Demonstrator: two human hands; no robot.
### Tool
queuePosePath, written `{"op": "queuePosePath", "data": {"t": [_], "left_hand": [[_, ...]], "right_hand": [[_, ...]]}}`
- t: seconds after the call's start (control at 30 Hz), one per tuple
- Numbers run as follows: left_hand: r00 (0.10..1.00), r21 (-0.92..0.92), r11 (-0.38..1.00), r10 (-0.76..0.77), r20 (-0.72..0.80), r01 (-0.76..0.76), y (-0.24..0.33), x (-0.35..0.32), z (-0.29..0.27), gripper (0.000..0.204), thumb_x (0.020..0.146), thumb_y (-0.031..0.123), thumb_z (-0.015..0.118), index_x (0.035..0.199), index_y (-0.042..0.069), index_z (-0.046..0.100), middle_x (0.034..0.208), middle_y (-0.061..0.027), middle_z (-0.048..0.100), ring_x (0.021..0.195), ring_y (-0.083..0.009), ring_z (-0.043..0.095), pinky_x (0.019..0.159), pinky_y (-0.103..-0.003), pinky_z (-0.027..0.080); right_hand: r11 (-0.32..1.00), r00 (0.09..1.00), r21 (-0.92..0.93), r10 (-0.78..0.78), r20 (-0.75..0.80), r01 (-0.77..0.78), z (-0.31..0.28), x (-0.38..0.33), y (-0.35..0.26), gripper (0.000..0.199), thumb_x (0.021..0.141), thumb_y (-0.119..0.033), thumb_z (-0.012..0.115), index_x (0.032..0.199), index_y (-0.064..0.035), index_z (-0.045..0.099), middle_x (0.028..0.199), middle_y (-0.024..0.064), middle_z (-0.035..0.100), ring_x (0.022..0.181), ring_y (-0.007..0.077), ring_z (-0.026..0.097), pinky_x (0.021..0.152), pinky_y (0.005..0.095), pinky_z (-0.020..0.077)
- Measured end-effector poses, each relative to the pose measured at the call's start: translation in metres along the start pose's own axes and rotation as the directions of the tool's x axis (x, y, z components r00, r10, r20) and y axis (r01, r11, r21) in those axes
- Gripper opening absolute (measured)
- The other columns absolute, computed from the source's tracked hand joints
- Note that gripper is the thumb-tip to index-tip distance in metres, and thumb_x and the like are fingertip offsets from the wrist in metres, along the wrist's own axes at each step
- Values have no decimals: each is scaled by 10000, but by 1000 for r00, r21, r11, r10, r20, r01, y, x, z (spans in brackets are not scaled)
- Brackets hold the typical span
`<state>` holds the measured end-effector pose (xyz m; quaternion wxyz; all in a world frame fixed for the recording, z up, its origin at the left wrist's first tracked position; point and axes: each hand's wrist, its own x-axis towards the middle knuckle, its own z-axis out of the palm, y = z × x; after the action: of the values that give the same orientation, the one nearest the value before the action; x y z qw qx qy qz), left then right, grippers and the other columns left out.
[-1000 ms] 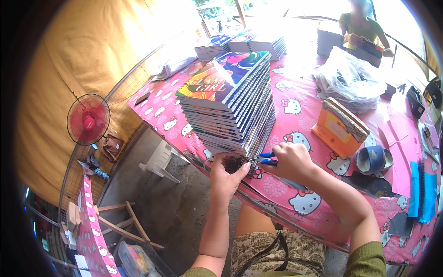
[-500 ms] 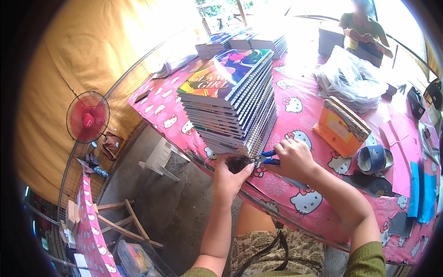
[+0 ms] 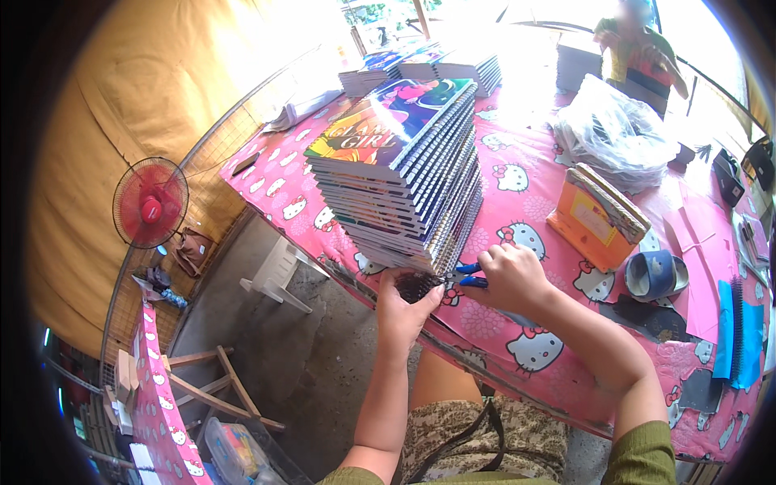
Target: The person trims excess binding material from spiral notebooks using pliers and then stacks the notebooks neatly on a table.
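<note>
My left hand (image 3: 398,311) is closed around a small dark brown, coil-like piece (image 3: 415,284), its thumb pressed along the near side. Its exact kind is hard to make out. A pair of blue-handled pliers (image 3: 472,281) is gripped in my right hand (image 3: 511,275). The jaws point left, close beside my left thumb and the dark piece; whether they touch it I cannot tell. Right behind both hands rises a tall stack of spiral-bound notebooks (image 3: 396,186) with a colourful top cover, wire coils facing right.
The pink patterned table (image 3: 501,234) also bears an orange notebook (image 3: 594,226), a blue tape roll (image 3: 651,275), a plastic bag (image 3: 610,137) and more notebook stacks (image 3: 469,73). A white stool (image 3: 283,275) and red fan (image 3: 151,202) stand left. Another person (image 3: 638,56) is across the table.
My hands keep nearly the same place, the pliers shifting only slightly beside the dark piece. The view has tilted a little. Across the table, the other person's hands have moved apart.
</note>
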<state>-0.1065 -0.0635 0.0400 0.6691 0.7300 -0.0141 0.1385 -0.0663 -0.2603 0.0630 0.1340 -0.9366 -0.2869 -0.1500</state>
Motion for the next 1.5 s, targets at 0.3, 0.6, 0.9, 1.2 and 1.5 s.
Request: {"op": "queuePosePath", "data": {"t": [0.3,0.6,0.9,1.2,1.5], "left_hand": [[988,-69,986,-152,13,153,8,-4,-1,419,753,50,745,1085,-1,494,981,-77,586,886,-139,572,772,-272,482],[998,9,999,-50,-26,50,-23,-2,1,402,754,50,745,1067,-4,499,986,-83,599,886,-147,579,826,-299,476],[996,-55,995,-88,14,89,-11,-7,-2,425,737,57,760,1064,0,494,992,-98,607,893,-168,593,832,-310,484],[999,149,988,43,-8,-41,-25,-3,-2,487,708,70,759,1109,-6,495,1006,-111,610,930,-193,600,856,-333,471],[999,124,992,39,-15,-37,-28,-5,-2,414,744,76,738,1077,4,503,995,-99,610,924,-173,595,833,-313,475]], "right_hand": [[998,994,-37,-46,-97,43,-2,-12,13,526,728,-552,681,769,-29,634,767,121,630,734,255,636,685,345,495],[997,983,17,68,171,-72,3,-3,4,525,740,-548,667,737,-23,633,701,126,632,634,270,650,573,381,512],[983,983,-147,-131,-132,111,5,-8,11,546,716,-544,681,838,-15,623,810,112,614,809,256,604,757,361,461],[978,985,-184,-118,-124,94,0,-7,10,515,716,-525,689,817,-27,608,819,109,611,832,252,602,777,365,461],[988,914,-41,150,378,-146,-12,2,-4,557,751,-582,635,804,-27,637,782,87,628,748,225,625,694,330,490]]}}
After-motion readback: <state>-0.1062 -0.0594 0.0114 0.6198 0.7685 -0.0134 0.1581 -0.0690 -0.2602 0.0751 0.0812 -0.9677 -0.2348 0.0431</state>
